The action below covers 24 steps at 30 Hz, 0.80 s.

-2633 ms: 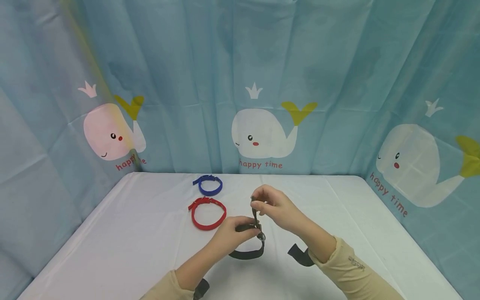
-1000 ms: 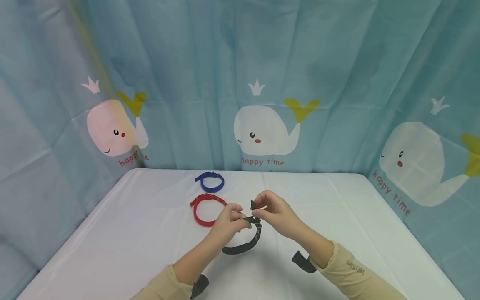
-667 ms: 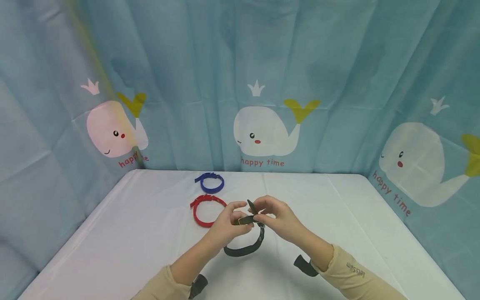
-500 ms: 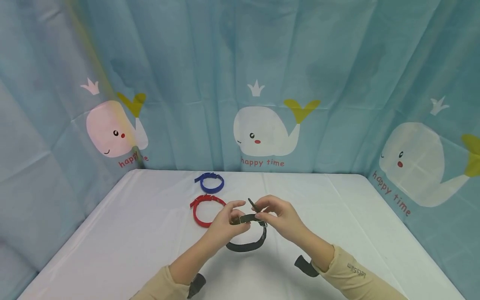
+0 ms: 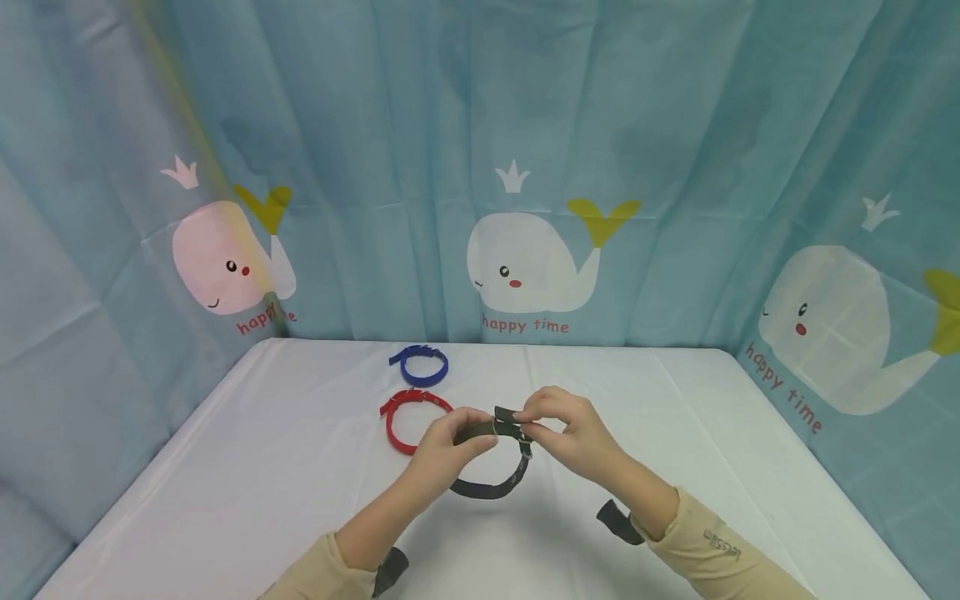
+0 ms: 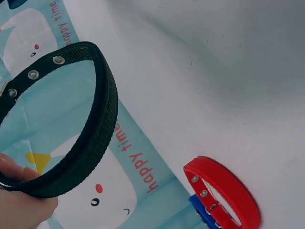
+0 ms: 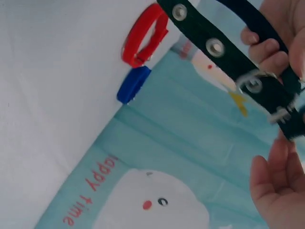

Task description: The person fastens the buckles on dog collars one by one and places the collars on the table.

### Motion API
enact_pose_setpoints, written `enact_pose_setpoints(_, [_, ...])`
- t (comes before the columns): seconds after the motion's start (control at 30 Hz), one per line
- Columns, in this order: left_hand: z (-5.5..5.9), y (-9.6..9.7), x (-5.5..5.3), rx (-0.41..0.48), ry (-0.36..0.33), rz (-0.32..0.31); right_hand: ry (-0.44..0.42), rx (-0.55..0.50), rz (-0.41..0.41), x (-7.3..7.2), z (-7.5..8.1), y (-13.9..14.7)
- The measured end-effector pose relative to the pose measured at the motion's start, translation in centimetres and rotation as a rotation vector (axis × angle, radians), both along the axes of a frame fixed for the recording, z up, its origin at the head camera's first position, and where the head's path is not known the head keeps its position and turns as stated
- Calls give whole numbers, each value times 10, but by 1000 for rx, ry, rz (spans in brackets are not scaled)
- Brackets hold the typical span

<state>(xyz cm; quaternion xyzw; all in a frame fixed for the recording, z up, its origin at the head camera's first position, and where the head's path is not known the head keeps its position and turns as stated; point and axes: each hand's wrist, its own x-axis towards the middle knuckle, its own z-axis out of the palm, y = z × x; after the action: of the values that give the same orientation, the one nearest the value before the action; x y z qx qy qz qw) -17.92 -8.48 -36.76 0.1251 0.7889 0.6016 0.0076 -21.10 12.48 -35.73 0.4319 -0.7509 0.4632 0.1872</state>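
A dark collar with metal eyelets (image 5: 491, 490) is held up over the white table as a near-closed loop. My left hand (image 5: 450, 450) grips its band between thumb and fingers, just left of a thin metal keeper loop. At the collar's buckle end, my right hand (image 5: 570, 425) pinches the strap, whose free tip points left above the band. The buckle (image 7: 281, 114) and a ring (image 7: 250, 81) show in the right wrist view, beside the right hand's fingertips. The left wrist view shows the padded band (image 6: 102, 119) curving away from the left thumb.
A red collar (image 5: 405, 396) lies buckled on the white table (image 5: 225, 483), behind my left hand and partly hidden by it. Farther back is a blue collar (image 5: 424, 379). A blue whale-print curtain (image 5: 375, 208) surrounds the table's back and sides.
The strap end, earlier pulled upright by my right hand, now lies leftward over the band. My left hand has moved from near the buckle to left along the band. The other collars stayed put.
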Motion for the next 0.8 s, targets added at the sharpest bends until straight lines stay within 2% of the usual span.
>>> enact_pose_setpoints(0.3, [-1,0,-2,-11,3,16,207,199,-53,-3,1,0])
enact_pose_setpoints(0.47, [-1,-2,-1,-23,11,27,274,263,-75,-3,2,-5])
enact_pose_setpoints(0.53, [0,-3,-1,-32,23,27,246,251,-54,-3,3,-7])
enact_pose_setpoints(0.73, [4,-13,-2,-38,14,73,35,109,-4,-5,-1,-14])
enact_pose_setpoints(0.8, [5,-16,-2,-34,0,90,19,71,12,-6,-3,-18])
